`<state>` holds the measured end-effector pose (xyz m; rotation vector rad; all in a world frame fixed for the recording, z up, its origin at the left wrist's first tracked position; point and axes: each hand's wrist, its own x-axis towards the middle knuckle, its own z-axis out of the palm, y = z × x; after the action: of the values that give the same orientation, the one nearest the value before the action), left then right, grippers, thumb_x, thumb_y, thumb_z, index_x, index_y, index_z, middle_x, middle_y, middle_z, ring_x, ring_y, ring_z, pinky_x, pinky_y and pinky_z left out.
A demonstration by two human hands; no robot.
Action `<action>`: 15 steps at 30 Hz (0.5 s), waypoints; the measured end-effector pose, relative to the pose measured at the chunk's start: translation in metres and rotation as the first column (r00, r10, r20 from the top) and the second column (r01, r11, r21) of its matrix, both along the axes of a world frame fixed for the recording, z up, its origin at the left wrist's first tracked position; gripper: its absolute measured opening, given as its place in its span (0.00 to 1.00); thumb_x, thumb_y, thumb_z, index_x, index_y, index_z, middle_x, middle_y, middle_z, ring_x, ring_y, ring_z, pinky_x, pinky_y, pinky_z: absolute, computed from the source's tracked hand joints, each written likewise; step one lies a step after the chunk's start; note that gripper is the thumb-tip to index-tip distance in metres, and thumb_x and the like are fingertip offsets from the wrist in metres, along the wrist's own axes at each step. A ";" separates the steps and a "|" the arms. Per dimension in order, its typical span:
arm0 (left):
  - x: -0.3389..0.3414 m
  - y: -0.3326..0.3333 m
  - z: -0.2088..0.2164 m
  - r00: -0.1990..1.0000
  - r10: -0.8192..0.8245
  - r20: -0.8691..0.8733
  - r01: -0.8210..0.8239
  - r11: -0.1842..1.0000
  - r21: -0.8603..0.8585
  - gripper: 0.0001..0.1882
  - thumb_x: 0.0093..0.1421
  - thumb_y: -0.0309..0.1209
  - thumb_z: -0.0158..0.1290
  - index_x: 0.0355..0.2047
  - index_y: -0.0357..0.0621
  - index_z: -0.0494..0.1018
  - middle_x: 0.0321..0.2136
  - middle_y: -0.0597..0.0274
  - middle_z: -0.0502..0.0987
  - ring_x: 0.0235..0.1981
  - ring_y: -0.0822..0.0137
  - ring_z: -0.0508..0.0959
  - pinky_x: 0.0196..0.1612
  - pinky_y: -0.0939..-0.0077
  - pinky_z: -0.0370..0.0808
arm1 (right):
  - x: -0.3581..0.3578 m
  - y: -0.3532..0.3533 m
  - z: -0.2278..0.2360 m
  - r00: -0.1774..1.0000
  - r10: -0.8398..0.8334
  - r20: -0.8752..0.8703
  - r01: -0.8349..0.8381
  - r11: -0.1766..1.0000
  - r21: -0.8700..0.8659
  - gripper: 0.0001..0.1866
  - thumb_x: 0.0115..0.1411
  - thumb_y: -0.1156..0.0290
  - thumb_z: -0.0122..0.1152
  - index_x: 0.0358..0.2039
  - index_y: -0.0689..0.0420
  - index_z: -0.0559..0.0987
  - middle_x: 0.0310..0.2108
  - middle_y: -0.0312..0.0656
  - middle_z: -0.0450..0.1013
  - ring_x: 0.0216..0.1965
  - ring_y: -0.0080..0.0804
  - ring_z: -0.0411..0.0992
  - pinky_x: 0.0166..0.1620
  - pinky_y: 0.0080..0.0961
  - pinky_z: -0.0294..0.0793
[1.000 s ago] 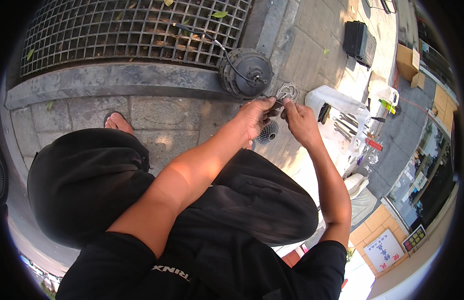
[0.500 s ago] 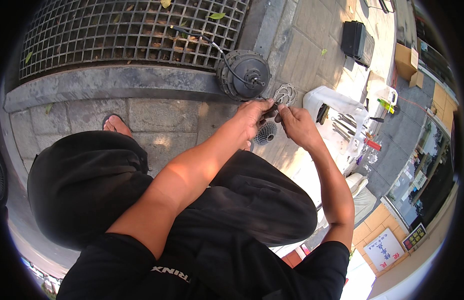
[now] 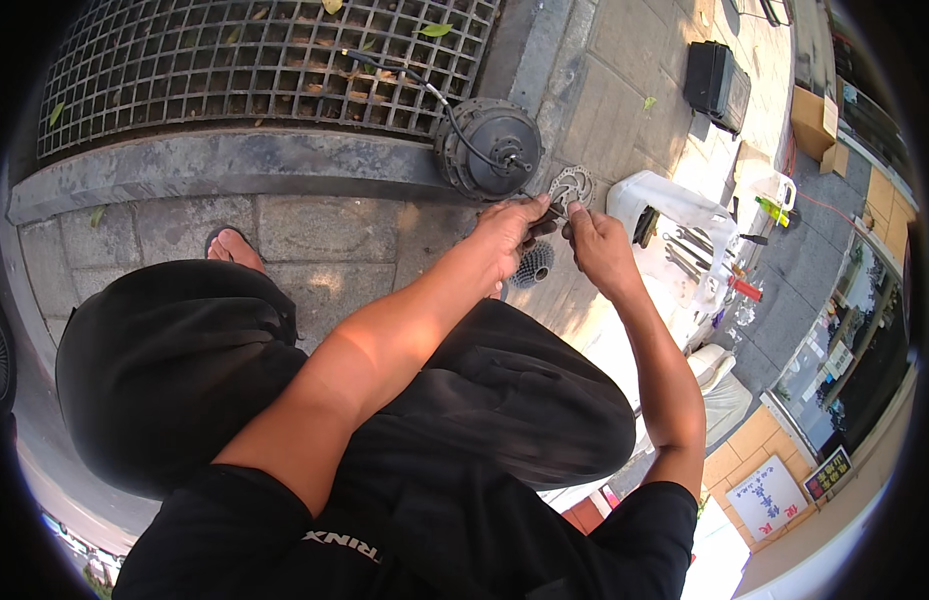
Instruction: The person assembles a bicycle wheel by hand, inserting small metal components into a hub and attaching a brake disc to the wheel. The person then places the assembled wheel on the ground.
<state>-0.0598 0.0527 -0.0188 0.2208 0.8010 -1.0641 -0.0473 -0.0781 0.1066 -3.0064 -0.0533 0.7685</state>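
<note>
My left hand (image 3: 506, 232) and my right hand (image 3: 598, 243) meet in front of me, both closed with fingertips pinched. Between them shows a thin dark piece, too small to name. Just beyond the fingers lies a silver brake disc (image 3: 574, 183) with cut-out holes, partly covered by my right hand. A dark round hub motor (image 3: 470, 160) rests against the stone kerb, its axle facing up and its cable (image 3: 424, 85) trailing over the metal grating. Below my hands, a sprocket cassette (image 3: 533, 266) lies on the paving, partly hidden by my left hand.
At the right stands a cut-open white plastic container (image 3: 656, 188) with wrenches (image 3: 689, 250) in it. A red-handled tool (image 3: 746, 289) lies at its side. Farther off are a black case (image 3: 716, 85) and a cardboard box (image 3: 812, 125). The kerb (image 3: 234, 170) borders the grating (image 3: 264, 70).
My right hand has shifted slightly to the right, a little away from the left one. My left hand, the hub motor and the disc stay in place.
</note>
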 end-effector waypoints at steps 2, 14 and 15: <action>0.001 0.001 -0.004 1.000 -0.027 -0.012 0.027 1.000 0.014 0.10 0.70 0.39 0.64 0.42 0.48 0.81 0.43 0.65 0.83 0.51 0.65 0.78 0.61 0.63 0.64 | -0.001 0.003 0.010 0.977 0.208 0.052 -0.199 0.970 -0.137 0.21 0.75 0.54 0.58 0.32 0.59 0.74 0.25 0.45 0.71 0.24 0.42 0.73 0.30 0.40 0.74; -0.012 0.002 -0.005 0.996 0.037 0.078 -0.035 0.999 -0.025 0.10 0.72 0.41 0.61 0.43 0.49 0.81 0.40 0.68 0.83 0.46 0.68 0.78 0.57 0.64 0.67 | -0.004 0.004 -0.005 0.947 -0.248 -0.203 0.286 0.940 0.187 0.20 0.75 0.57 0.56 0.32 0.61 0.78 0.22 0.44 0.73 0.19 0.37 0.70 0.29 0.41 0.73; -0.012 0.002 -0.004 0.996 0.041 0.078 -0.040 0.999 -0.014 0.10 0.72 0.40 0.61 0.43 0.49 0.81 0.39 0.68 0.83 0.45 0.69 0.78 0.56 0.65 0.67 | -0.001 0.006 -0.002 0.970 -0.167 -0.177 0.192 0.972 0.138 0.20 0.75 0.56 0.56 0.32 0.61 0.78 0.23 0.44 0.73 0.20 0.38 0.71 0.30 0.41 0.74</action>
<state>-0.0714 0.0548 -0.0232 0.2335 0.7257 -1.0164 -0.0488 -0.0723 0.1049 -2.7445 0.1559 0.9418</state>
